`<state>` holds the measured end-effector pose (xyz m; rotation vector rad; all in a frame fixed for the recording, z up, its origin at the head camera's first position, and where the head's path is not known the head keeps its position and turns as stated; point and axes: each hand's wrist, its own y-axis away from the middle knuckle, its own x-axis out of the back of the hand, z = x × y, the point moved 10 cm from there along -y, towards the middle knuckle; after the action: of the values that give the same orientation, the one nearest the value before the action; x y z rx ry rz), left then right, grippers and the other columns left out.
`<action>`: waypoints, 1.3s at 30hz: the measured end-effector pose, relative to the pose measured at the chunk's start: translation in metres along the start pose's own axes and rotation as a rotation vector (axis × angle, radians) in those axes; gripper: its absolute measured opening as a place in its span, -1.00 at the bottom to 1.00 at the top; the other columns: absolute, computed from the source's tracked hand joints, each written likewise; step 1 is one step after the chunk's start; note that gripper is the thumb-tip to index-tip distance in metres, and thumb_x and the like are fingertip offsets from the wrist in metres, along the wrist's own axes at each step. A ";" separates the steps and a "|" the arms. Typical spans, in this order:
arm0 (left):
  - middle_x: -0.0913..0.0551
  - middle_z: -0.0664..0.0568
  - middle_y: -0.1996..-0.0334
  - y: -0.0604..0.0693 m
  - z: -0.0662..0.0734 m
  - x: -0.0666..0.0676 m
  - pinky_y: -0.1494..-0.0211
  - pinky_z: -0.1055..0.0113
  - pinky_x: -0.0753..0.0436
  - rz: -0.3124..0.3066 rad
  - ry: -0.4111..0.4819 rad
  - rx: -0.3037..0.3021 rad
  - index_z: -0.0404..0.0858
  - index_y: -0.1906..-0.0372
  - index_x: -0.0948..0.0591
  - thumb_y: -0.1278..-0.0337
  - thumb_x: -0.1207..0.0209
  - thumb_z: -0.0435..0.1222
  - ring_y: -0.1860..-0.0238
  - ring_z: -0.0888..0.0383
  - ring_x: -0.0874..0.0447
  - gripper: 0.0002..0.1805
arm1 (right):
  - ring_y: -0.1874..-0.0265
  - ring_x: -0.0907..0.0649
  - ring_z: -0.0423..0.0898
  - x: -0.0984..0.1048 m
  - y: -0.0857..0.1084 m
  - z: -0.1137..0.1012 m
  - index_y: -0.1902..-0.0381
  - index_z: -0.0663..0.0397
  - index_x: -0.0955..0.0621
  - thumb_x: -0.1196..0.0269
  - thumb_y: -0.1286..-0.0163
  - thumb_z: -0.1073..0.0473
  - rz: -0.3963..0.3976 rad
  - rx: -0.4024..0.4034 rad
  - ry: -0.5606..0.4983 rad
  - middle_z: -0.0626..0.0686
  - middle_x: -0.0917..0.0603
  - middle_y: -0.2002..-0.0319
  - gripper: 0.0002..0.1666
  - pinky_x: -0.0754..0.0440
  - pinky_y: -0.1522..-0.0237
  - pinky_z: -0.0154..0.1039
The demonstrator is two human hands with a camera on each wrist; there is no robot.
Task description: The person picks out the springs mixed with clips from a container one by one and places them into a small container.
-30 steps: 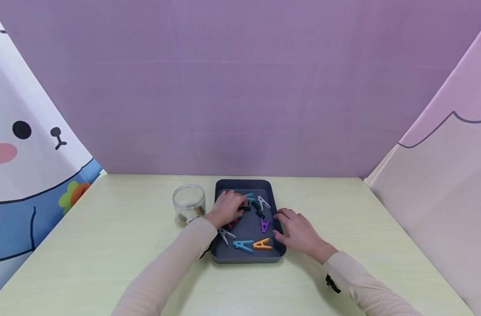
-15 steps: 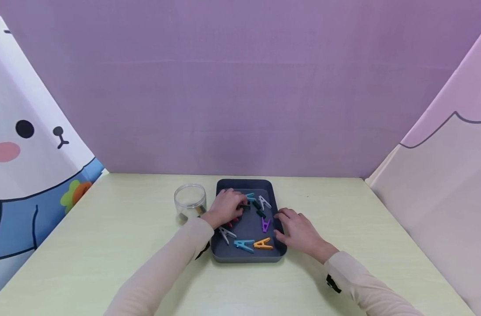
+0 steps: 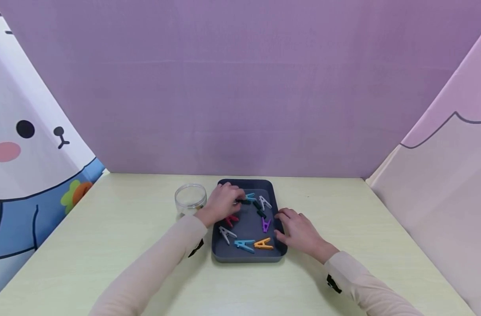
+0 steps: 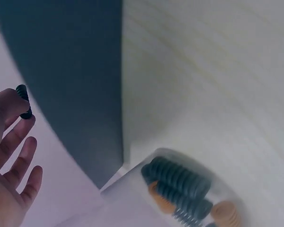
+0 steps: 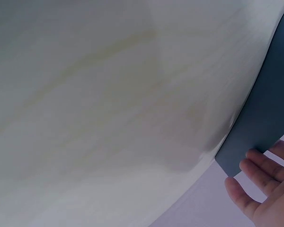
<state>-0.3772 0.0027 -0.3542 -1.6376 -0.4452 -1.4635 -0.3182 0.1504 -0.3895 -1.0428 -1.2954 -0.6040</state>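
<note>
Over the far left part of the grey tray [image 3: 248, 259], my left hand [image 3: 221, 202] pinches a small dark ribbed cylinder [image 4: 24, 103] between thumb and fingertips; its other fingers are loosely spread. My right hand [image 3: 301, 233] rests at the tray's right side, fingertips at the rim and fingers relaxed. Two more dark cylinders [image 3: 261, 213] lie in the tray. About them are plastic clips: red [image 3: 231, 219], purple [image 3: 266, 225], white [image 3: 265, 202], grey [image 3: 227, 235], orange [image 3: 263, 244], a near blue clip [image 3: 245, 245] and a far blue clip [image 3: 250, 197].
A clear round jar [image 3: 190, 195] without a lid stands just left of the tray. In the left wrist view, several dark ribbed cylinders [image 4: 180, 177] and orange-tan pieces [image 4: 226, 213] lie inside it. A purple backdrop [image 3: 240, 87] rises behind the pale tabletop [image 3: 126, 232].
My left hand, pinching the dark cylinder, has shifted slightly away and to the left, so more of the red clip shows. The right hand stays at the tray's side.
</note>
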 end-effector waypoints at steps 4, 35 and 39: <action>-0.66 0.18 0.28 0.002 0.000 0.012 0.19 0.23 -0.45 0.011 0.000 0.007 -0.02 0.25 -0.64 0.05 -0.24 -0.24 0.27 0.15 -0.48 -0.82 | -0.04 -0.51 0.01 0.000 0.000 0.000 0.05 0.12 -0.56 -0.26 -0.11 -0.07 0.003 0.001 0.001 0.11 -0.53 -0.04 -0.49 -0.52 0.04 0.00; -0.67 0.13 0.40 0.039 -0.046 0.082 0.15 0.18 -0.49 0.077 0.009 0.070 -0.11 0.30 -0.66 0.11 -0.27 -0.28 0.28 0.13 -0.52 -0.84 | -0.03 -0.51 -0.01 -0.001 0.000 0.000 0.05 0.10 -0.56 -0.27 -0.10 -0.08 0.000 -0.013 0.007 0.09 -0.53 -0.04 -0.49 -0.52 0.03 -0.02; -0.66 0.13 0.44 0.045 -0.055 0.089 0.13 0.15 -0.48 0.102 0.024 0.067 -0.12 0.34 -0.65 0.14 -0.28 -0.30 0.29 0.11 -0.53 -0.84 | -0.03 -0.52 -0.02 -0.001 0.000 0.000 0.05 0.10 -0.56 -0.27 -0.11 -0.08 -0.002 -0.014 0.009 0.08 -0.53 -0.04 -0.48 -0.52 0.04 -0.03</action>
<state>-0.3556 -0.0899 -0.2913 -1.5653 -0.3872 -1.3772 -0.3186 0.1501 -0.3908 -1.0497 -1.2855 -0.6196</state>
